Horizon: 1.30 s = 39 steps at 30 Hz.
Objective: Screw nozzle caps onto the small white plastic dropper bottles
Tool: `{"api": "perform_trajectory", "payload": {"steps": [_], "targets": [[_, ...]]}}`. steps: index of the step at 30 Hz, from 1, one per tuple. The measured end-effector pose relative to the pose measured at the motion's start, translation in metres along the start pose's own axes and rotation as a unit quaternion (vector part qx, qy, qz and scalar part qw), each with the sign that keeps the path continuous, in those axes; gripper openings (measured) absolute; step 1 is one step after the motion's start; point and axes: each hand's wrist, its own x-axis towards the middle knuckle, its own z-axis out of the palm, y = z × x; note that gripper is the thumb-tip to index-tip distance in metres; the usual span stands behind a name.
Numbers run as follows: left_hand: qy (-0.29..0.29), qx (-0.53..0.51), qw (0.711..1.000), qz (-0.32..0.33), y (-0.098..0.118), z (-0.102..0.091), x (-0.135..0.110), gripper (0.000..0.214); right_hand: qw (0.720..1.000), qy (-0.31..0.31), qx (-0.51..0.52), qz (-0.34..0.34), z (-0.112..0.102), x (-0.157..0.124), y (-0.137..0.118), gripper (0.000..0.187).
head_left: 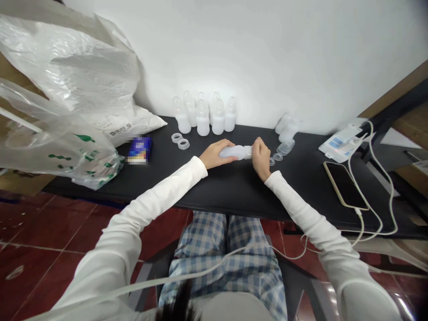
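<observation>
A whitish baby bottle [233,153] lies sideways between my hands, just above the black table. My left hand [219,153] is wrapped round its body. At the other end, my right hand [261,156] grips the bottle's top by the clear ring; the fingers hide what is at the tip. Right of that hand lie small clear discs [277,157] and clear dome caps [286,146]. Two clear rings [183,143] rest on the table to the left. Several capped baby bottles [203,120] stand upright in a group by the wall.
More whitish bottles [286,128] are at the back right. A phone [345,185] on a charging cable and a white box [343,142] lie at the right. Plastic bags [76,147] and a blue pack [139,149] occupy the left. A cable crosses my lap.
</observation>
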Motion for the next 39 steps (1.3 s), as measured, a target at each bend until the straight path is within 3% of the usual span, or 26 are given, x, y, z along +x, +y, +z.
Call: {"api": "perform_trajectory", "payload": {"steps": [4, 6, 8, 11, 14, 18, 21, 24, 28, 31, 35, 39], "targets": [[-0.013, 0.148, 0.983, 0.107, -0.012, -0.001, 0.003, 0.054, 0.994, -0.07, 0.027, 0.084, 0.001, 0.005, 0.004, 0.03], [-0.024, 0.191, 0.972, 0.138, -0.018, -0.005, 0.006, 0.055, 0.993, -0.072, 0.044, 0.077, 0.002, 0.002, 0.003, 0.03], [-0.026, 0.225, 0.964, 0.136, -0.024, -0.011, 0.008, 0.057, 0.995, -0.079, 0.055, 0.023, 0.002, -0.003, -0.001, 0.031], [0.007, 0.251, 0.965, 0.081, -0.03, -0.017, 0.007, 0.056, 0.987, -0.12, 0.021, -0.108, -0.001, -0.008, -0.006, 0.04], [0.081, 0.244, 0.966, 0.012, -0.034, -0.018, 0.004, 0.057, 0.969, -0.102, -0.055, -0.217, -0.01, -0.003, -0.005, 0.049], [0.216, 0.185, 0.953, -0.108, -0.044, -0.024, 0.004, 0.06, 0.948, -0.102, -0.16, -0.255, -0.024, 0.007, 0.004, 0.041], [0.291, 0.134, 0.932, -0.168, -0.059, -0.037, 0.004, 0.061, 0.925, -0.135, -0.259, -0.244, -0.033, 0.013, 0.007, 0.037], [0.313, 0.118, 0.92, -0.206, -0.072, -0.051, 0.001, 0.063, 0.912, -0.174, -0.307, -0.206, -0.048, 0.018, 0.006, 0.035], [0.303, 0.138, 0.911, -0.242, -0.08, -0.055, -0.002, 0.066, 0.928, -0.182, -0.301, -0.126, -0.076, 0.027, 0.006, 0.045], [0.283, 0.156, 0.915, -0.243, -0.081, -0.052, -0.003, 0.063, 0.933, -0.18, -0.3, -0.09, -0.091, 0.034, 0.014, 0.04], [0.278, 0.146, 0.921, -0.232, -0.088, -0.049, -0.002, 0.05, 0.929, -0.205, -0.302, -0.055, -0.094, 0.041, 0.028, 0.028], [0.272, 0.136, 0.923, -0.237, -0.092, -0.049, -0.001, 0.049, 0.929, -0.246, -0.274, -0.044, -0.089, 0.042, 0.033, 0.028]]}}
